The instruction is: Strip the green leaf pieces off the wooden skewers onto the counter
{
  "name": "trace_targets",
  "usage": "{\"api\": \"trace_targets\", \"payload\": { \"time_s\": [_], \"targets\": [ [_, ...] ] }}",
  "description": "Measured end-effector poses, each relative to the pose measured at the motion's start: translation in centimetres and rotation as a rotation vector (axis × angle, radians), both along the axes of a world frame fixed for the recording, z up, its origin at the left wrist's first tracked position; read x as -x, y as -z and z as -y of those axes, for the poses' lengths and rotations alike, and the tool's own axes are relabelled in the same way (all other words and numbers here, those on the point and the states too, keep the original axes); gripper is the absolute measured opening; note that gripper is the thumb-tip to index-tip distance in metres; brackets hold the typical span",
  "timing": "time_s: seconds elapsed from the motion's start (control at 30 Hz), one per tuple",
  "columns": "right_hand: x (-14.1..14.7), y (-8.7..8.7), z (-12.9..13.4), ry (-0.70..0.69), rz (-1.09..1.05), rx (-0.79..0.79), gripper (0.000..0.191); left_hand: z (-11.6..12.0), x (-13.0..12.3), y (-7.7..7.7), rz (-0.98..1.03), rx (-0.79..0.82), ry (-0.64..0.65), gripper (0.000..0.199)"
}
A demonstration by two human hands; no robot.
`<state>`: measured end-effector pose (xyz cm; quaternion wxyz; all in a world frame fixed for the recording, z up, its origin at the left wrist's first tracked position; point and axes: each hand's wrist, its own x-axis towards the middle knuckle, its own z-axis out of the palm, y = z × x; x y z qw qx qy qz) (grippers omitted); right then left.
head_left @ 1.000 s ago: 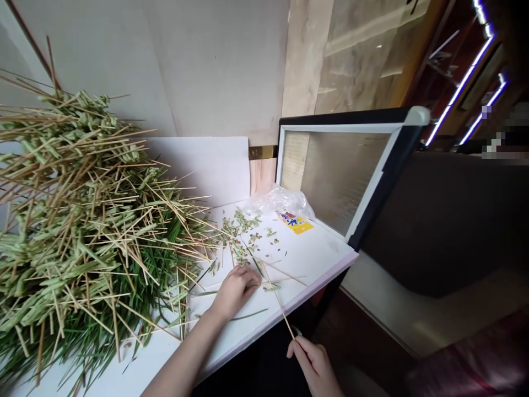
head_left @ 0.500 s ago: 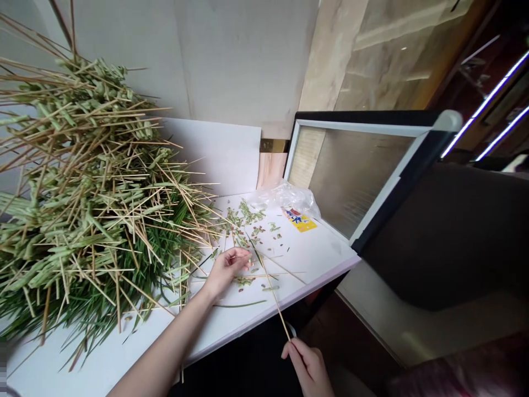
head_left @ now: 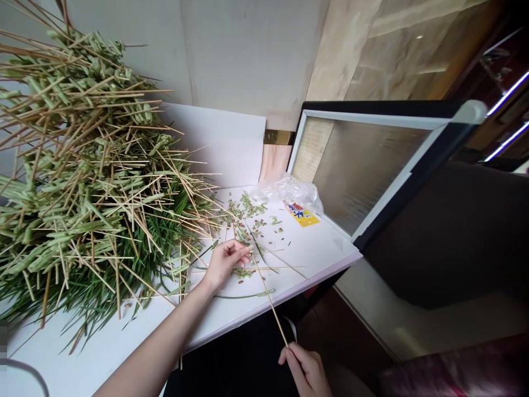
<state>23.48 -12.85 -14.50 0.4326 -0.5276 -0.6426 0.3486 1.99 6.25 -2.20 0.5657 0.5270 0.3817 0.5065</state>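
My right hand (head_left: pixel 306 368), at the bottom, is closed round the lower end of a thin wooden skewer (head_left: pixel 273 306). The skewer slants up and left to my left hand (head_left: pixel 229 261), whose thumb and fingers are pinched together over the white table. A small pale green bean piece (head_left: pixel 250 251) shows at those fingertips, right by the skewer's tip; whether the tip has pierced it I cannot tell. Around the left hand lie loose green bean pieces (head_left: pixel 253 206) and small reddish-brown bits. A long green stem (head_left: pixel 242 296) lies just below that hand.
A tall heap of skewers threaded with green beans (head_left: pixel 91 165) fills the left, above long dark green leaves (head_left: pixel 155 242). A clear plastic bag (head_left: pixel 289 190) and a yellow packet (head_left: pixel 305 216) lie at the back. A framed panel (head_left: pixel 363 165) stands along the table's right side.
The skewer's tip has come to the left hand's fingertips; before, it ran past them on the right. The right hand has shifted slightly down and left. The camera view has shifted a little.
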Motion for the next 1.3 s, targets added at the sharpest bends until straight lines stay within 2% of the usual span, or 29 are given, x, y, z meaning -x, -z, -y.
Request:
{"api": "trace_targets", "payload": {
  "time_s": [0.2,0.4,0.57,0.77,1.3],
  "targets": [
    [-0.1,0.6,0.0,0.007,0.007,0.028,0.045,0.2,-0.1,-0.1,-0.079,-0.053,0.029,0.041],
    [-0.2,0.1,0.0,0.051,0.056,0.059,0.050,0.3,-0.2,0.1,-0.150,-0.080,0.047,0.044],
    [-0.3,-0.3,0.0,0.032,0.027,0.065,0.052,0.2,-0.2,0.1,-0.116,-0.104,-0.017,0.043],
    [-0.2,-0.3,0.2,-0.051,-0.044,0.106,0.048,0.3,-0.3,-0.2,-0.057,-0.035,0.034,0.040],
    [-0.2,-0.7,0.3,-0.030,-0.042,0.147,0.048,0.3,-0.6,-0.2,-0.096,-0.038,0.039,0.044]
  ]
}}
